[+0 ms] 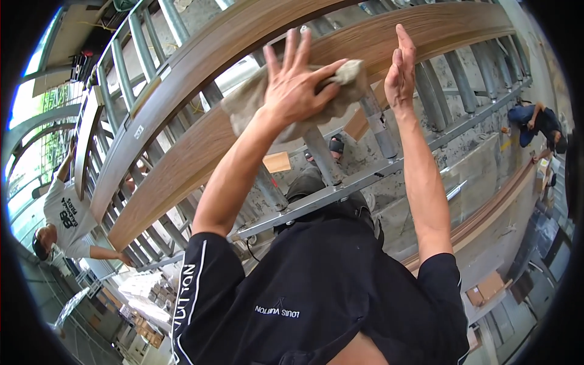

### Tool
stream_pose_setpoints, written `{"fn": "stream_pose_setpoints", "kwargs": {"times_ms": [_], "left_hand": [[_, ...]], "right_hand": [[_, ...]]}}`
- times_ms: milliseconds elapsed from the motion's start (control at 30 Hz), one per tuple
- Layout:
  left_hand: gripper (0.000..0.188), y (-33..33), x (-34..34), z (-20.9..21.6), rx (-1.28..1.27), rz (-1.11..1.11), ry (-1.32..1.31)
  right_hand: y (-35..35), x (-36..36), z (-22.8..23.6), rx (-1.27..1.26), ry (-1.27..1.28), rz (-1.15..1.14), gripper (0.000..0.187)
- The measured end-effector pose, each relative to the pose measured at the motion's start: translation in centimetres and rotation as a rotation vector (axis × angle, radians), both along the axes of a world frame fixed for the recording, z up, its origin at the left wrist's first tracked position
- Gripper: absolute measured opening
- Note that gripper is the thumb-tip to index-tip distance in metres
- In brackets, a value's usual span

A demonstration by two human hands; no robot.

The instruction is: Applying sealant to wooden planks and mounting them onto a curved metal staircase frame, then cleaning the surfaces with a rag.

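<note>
My left hand (295,94) presses down on a grey-beige cloth (246,100), its fingers spread and a bunched fold of the cloth by the thumb and index finger. Under the cloth runs a long curved board with a brown wood-grain face (188,161); part of it is hidden by the cloth and hand. To the right, my right hand (400,76) is held edge-on in front of the same board, fingers stretched out and nothing in them. Whether it touches the board I cannot tell.
Grey metal posts (432,94) carry the boards above a metal rail (340,191) in front of me. A second curved board (164,100) runs behind. One person (70,219) stands at the left, another (538,125) crouches at the right. Cardboard pieces (277,162) lie below.
</note>
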State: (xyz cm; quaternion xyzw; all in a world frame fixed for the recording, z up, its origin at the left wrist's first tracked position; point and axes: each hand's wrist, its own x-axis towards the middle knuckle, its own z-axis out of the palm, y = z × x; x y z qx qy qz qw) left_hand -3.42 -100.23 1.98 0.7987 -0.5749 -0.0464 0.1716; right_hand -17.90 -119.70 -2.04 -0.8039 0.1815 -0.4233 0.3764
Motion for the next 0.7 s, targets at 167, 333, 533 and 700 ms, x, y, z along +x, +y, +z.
{"fn": "stream_pose_setpoints", "kwargs": {"times_ms": [167,333,533,700], "left_hand": [[0.053,1.4,0.1,-0.5,0.061,-0.007,-0.012],[0.049,5.1,0.3,0.0,0.157,0.066,0.005],[0.046,-4.2,-2.4,-0.1,-0.005,-0.040,0.029],[0.047,4.0,-1.0,0.8,0.119,0.072,0.023]], "right_hand": [[-1.2,-1.2,0.2,0.080,-0.012,0.052,0.072],[-0.6,-1.6,0.3,0.190,-0.059,0.085,0.068],[-0.6,-0.6,0.2,0.174,-0.054,0.082,0.063],[-0.7,-1.5,0.1,0.181,-0.108,0.116,0.064]]}}
